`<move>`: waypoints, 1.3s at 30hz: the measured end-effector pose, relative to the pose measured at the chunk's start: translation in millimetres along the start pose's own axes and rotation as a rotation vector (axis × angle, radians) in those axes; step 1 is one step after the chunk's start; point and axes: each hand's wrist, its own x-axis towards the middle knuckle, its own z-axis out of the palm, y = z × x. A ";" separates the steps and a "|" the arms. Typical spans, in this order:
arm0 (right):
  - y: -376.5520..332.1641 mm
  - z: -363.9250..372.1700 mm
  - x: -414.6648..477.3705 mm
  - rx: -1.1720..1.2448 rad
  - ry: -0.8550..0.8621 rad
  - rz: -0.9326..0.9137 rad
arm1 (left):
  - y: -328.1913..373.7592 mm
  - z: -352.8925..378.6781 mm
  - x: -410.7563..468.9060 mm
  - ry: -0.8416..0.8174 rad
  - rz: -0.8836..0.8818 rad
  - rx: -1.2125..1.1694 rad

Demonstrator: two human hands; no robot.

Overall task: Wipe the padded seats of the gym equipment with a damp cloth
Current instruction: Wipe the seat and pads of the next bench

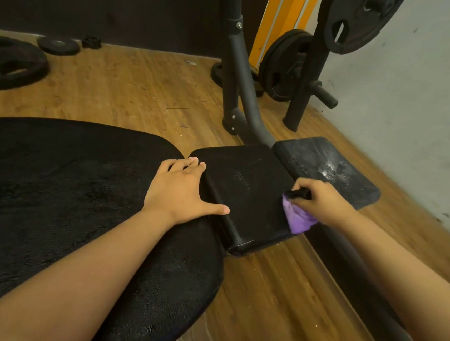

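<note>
From the head camera, I am looking down on a black bench. My left hand (pixel 180 190) is lying flat with fingers spread wide, holding nothing, bracing where the large back pad (pixel 51 195) meets the middle seat pad (pixel 246 191). My right hand (pixel 322 201) is closing around a bunched purple cloth (pixel 297 217), pressing it against the right edge of that middle pad; something dark is also sitting under my fingers there, and I cannot tell what it is. Beyond lies a smaller end pad (pixel 325 169), glistening with wet streaks, so I am judging it already dampened.

The cloth is looking soft, light and limp, so I am reckoning it handles best wadded into the palm with the fingers clamping over the top, as now, rather than pinched at a corner. The padding is looking firm but yielding, and its vinyl skin probably slippery when wet, so I am expecting the cloth to glide easily and my bracing hand to need flat, steady pressure. Weight plates (pixel 289 63) are hanging on a rack near the wall, well apart from my hands.
</note>
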 end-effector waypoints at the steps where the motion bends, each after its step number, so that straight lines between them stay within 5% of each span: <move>1: 1.3 -1.9 5.2 -0.031 0.026 0.059 | 0.1 -0.1 -0.3 0.001 -0.001 0.001; 10: -72.3 29.0 11.3 0.171 -0.031 -0.143 | -0.8 -0.3 1.1 0.018 0.010 0.006; 22: -28.3 8.9 118.7 0.117 0.164 0.219 | -2.3 3.2 4.2 0.029 0.012 0.010; 32: -78.1 23.4 68.0 0.210 -0.095 -0.280 | -2.8 3.2 5.9 0.024 0.026 0.012; 39: -75.3 22.3 95.3 0.139 0.067 -0.154 | -3.2 2.6 6.0 0.018 0.021 0.001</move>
